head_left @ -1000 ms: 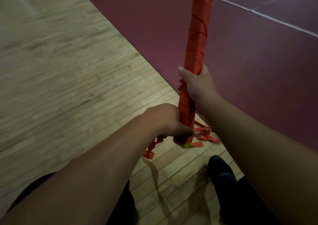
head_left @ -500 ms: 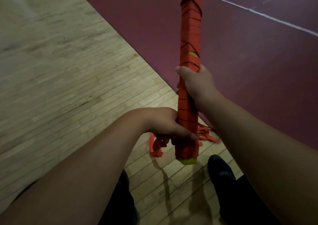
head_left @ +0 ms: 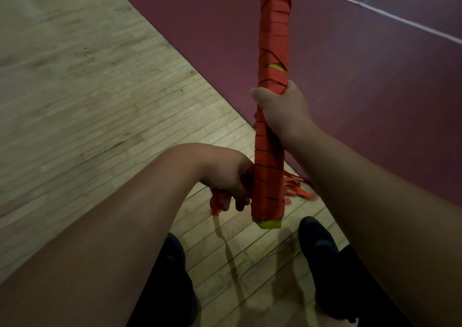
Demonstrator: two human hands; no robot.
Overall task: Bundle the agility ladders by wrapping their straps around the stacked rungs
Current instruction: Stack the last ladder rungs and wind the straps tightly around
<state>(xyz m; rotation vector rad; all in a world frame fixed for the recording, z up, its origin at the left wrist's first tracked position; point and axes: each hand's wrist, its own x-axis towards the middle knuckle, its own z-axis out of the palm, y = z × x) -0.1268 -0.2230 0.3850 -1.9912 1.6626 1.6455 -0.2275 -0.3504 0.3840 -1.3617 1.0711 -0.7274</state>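
Observation:
I hold a long bundle of stacked ladder rungs (head_left: 273,39) nearly upright in front of me, wound tight in orange strap, with yellow-green rung ends showing at the bottom. My right hand (head_left: 282,111) grips the bundle around its middle. My left hand (head_left: 228,179) sits by the lower left side of the bundle and holds a bunched length of orange strap (head_left: 217,205) in curled fingers. The bundle's top runs out of the frame.
More loose orange strap (head_left: 297,189) lies on the floor behind the bundle. Pale wood floor (head_left: 87,89) meets a dark red court area (head_left: 362,76) with a white line. My dark shoes (head_left: 317,241) stand just below the bundle.
The bundle has come lower and closer, so its yellow-green bottom end now shows. My left hand slid from the bundle's base to its left side, with the strap in it.

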